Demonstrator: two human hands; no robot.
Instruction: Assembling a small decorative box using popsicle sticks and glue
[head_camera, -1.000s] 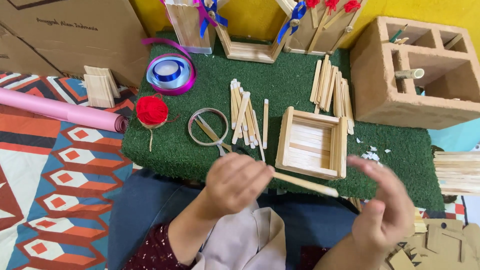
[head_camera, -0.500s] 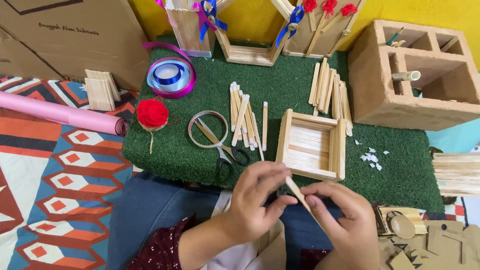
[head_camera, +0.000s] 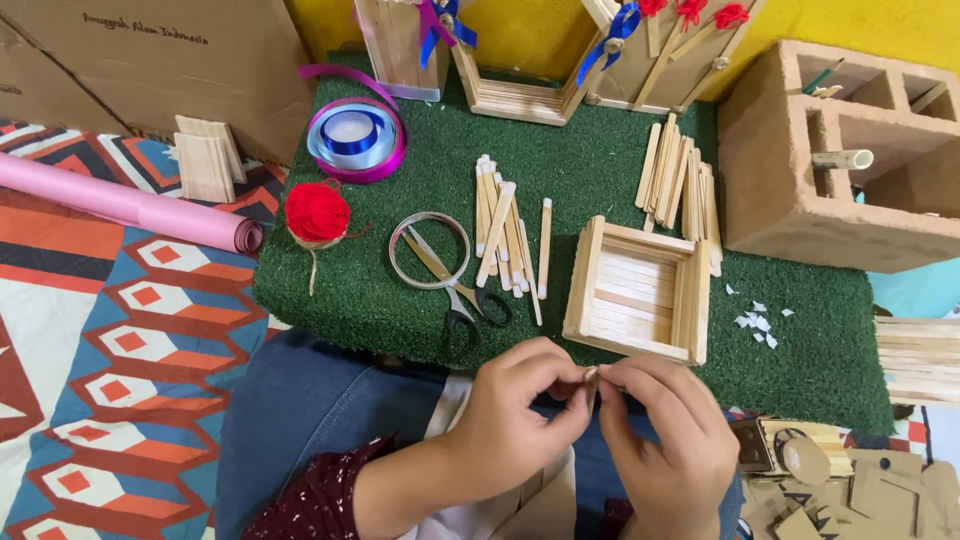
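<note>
Stick now upright, pinched between left hand (head_camera: 520, 410) and right hand (head_camera: 665, 430), near green mat (head_camera: 800, 370) front edge, just below wooden box (head_camera: 640, 290)

Hidden from me: the small pale wooden piece (head_camera: 591, 380) pinched between my left hand (head_camera: 520, 405) and right hand (head_camera: 665, 430), mostly covered by fingertips; shape unreadable.

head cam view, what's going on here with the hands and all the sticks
A person sits at a green turf mat and pinches a small wooden stick end-on between the left hand and right hand, just above their lap. In front of the hands sits a square box of craft sticks, open at the top. Loose craft sticks, scissors lying through a tape ring, a ball of red yarn and a ribbon spool lie on the mat.
</note>
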